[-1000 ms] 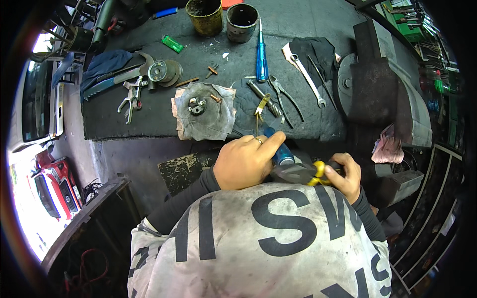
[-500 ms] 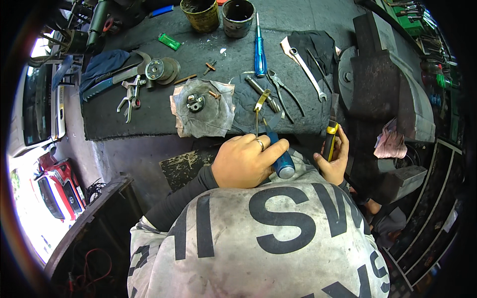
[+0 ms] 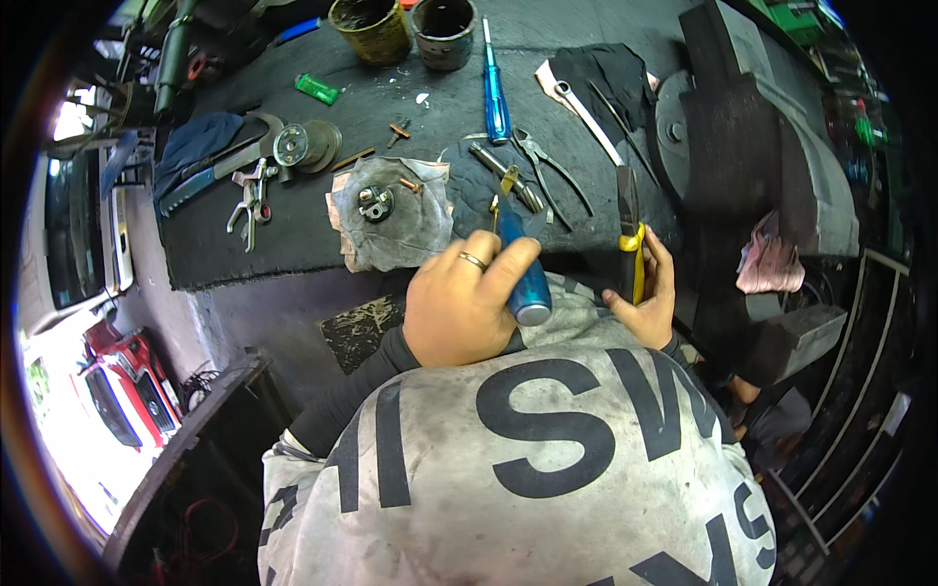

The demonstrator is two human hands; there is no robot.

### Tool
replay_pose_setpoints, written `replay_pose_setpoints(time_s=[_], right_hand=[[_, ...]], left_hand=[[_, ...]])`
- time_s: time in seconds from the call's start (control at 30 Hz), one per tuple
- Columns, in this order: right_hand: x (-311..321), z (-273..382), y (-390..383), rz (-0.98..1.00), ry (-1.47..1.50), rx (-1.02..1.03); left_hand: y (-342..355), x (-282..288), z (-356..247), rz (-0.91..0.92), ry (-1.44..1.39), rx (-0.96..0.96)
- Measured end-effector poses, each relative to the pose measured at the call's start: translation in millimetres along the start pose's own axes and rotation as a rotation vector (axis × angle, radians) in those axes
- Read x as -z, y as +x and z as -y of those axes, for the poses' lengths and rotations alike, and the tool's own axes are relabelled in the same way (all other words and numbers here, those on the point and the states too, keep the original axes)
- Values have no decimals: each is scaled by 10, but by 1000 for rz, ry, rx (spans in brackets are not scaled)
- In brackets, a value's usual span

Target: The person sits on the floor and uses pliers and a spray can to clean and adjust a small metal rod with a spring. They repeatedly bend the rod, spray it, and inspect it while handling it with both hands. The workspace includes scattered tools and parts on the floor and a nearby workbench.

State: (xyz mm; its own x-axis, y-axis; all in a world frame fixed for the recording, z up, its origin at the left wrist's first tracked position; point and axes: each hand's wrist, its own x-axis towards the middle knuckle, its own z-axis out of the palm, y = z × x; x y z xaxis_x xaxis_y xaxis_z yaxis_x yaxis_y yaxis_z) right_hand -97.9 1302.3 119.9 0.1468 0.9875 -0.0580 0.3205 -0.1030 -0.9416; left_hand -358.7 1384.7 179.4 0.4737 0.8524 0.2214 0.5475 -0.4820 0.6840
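My left hand (image 3: 464, 303), with a ring on one finger, is closed around a screwdriver (image 3: 531, 293) with a translucent blue handle. A small brass-coloured strip (image 3: 508, 183) stands up just beyond its fingers; whether the hand grips it too is unclear. My right hand (image 3: 648, 293) is wrapped round pliers (image 3: 633, 234) with yellow and black handles, their dark jaws pointing away from me. Beyond the left hand, a ridged metal shaft (image 3: 518, 181) and open slip-joint pliers (image 3: 552, 176) lie on a dark cloth. A round dark part (image 3: 375, 203) rests on a grey rag (image 3: 352, 244) to the left.
On the bench lie a second blue screwdriver (image 3: 496, 107), a combination wrench (image 3: 591, 122), a hammer (image 3: 220, 166), a metal puller (image 3: 252, 210), a spool-shaped part (image 3: 318, 146) and a green lighter (image 3: 317, 90). Two cans (image 3: 445, 44) stand at the back. A large vice (image 3: 728, 166) rises at right.
The pliers in my right hand have risen and tilted upright, their jaws now overlapping the wrench's lower end. My left hand has turned slightly with the screwdriver. The whole view has shifted a little.
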Motion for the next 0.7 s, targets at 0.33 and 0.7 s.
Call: replay_pose_setpoints(time_s=[0.33,0.7], right_hand=[[-19,45,91,-83,96,-21],[26,69,116,-76,113,-23]], left_hand=[[-121,-168,103,-402,-450,277],[-47,-278,99,-524,-432,105]])
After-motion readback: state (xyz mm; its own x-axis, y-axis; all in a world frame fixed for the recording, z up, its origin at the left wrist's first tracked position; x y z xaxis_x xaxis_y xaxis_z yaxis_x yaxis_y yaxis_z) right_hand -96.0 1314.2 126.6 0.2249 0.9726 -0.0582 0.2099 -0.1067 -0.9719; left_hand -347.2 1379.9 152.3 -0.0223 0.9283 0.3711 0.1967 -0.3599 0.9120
